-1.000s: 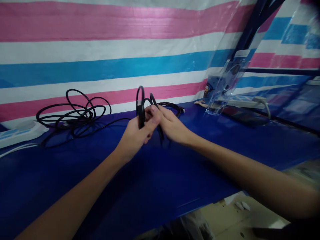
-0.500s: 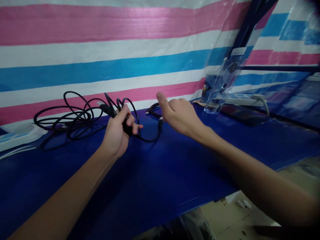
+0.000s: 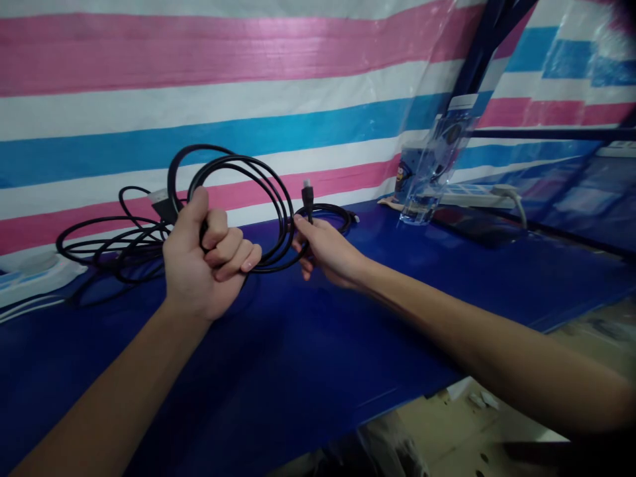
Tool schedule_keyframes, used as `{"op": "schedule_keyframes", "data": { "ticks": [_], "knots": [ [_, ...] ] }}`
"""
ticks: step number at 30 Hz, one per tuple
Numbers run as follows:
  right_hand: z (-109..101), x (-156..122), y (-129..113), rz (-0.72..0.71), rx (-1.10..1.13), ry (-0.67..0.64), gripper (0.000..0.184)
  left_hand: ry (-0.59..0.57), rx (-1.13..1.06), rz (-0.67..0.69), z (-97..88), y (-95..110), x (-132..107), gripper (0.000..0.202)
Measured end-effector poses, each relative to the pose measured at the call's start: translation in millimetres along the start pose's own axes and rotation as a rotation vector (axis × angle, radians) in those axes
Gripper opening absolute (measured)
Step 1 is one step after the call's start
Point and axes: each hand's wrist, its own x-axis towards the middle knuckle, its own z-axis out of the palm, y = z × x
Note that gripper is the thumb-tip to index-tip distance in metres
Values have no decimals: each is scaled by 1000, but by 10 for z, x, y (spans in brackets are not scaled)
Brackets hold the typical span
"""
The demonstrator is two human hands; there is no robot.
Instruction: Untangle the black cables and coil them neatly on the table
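A black cable hangs in round loops above the table, with my left hand closed round one side of the coil. One plug with a pale metal end sticks out behind my left thumb. My right hand pinches the coil's right side, close to its other plug, which points up. Behind my right hand a second black cable lies coiled on the table. More loose black cable lies in tangled loops to the left of my left hand.
The blue table runs along a striped plastic sheet. At left is a white power strip. To the right stand a clear bottle and a printed box, near another power strip and a dark flat device.
The cable in my left hand now shows as wide open loops raised higher. My left hand has turned and shifted left; my right hand has come down and left to hold the cable by its plug.
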Motion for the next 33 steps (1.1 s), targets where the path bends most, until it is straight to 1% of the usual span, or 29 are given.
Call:
{"op": "schedule_keyframes", "data": {
  "ticks": [2, 3, 4, 5, 6, 8, 10, 12, 14, 16, 19, 22, 23, 25, 27, 30, 31, 33],
  "knots": [
    [-51, 9, -20, -203, -345, 148, 32, -46, -6, -64, -19, -25, 0, 56],
    [-68, 13, -27, -314, -484, 207, 31, -83, -7, -101, -22, -36, -6, 56],
    [-79, 17, -32, -417, -577, 239, 32, -129, -7, -135, -20, -46, -14, 56],
    [-83, 20, -37, -500, -618, 238, 34, -182, 0, -167, -14, -52, -24, 57],
    [-82, 22, -42, -557, -618, 208, 38, -237, 13, -194, -5, -55, -35, 57],
    [-67, 16, -56, -600, -560, 108, 44, -357, 37, -234, 13, -49, -56, 61],
    [-45, 3, -69, -574, -504, 25, 47, -460, 45, -262, 21, -32, -70, 65],
    [-27, -10, -73, -515, -461, -15, 47, -534, 37, -288, 15, -16, -77, 66],
    [-26, -14, -68, -465, -417, -6, 43, -563, 47, -307, 3, -16, -82, 66],
    [-53, -5, -64, -443, -375, 38, 36, -522, 91, -311, -7, -32, -84, 61],
    [-146, 26, -77, -430, -351, 76, 24, -372, 172, -276, -21, -60, -70, 46],
    [-265, 72, -89, -475, -459, 61, 17, -221, 207, -182, -61, -55, -17, 35],
    [-301, 91, -85, -507, -520, 48, 18, -171, 214, -147, -84, -48, 8, 34],
    [-360, 131, -64, -572, -600, 26, 26, -90, 222, -94, -138, -35, 58, 36],
    [-401, 167, -37, -602, -592, 8, 37, -46, 220, -67, -189, -34, 99, 43],
    [-426, 196, -16, -619, -536, 21, 46, -32, 189, -99, -222, -54, 128, 63],
    [-426, 197, -17, -628, -528, 29, 48, -32, 176, -124, -217, -63, 129, 65],
    [-412, 187, -28, -658, -511, 29, 48, -35, 158, -171, -191, -79, 123, 56]
  ]
}}
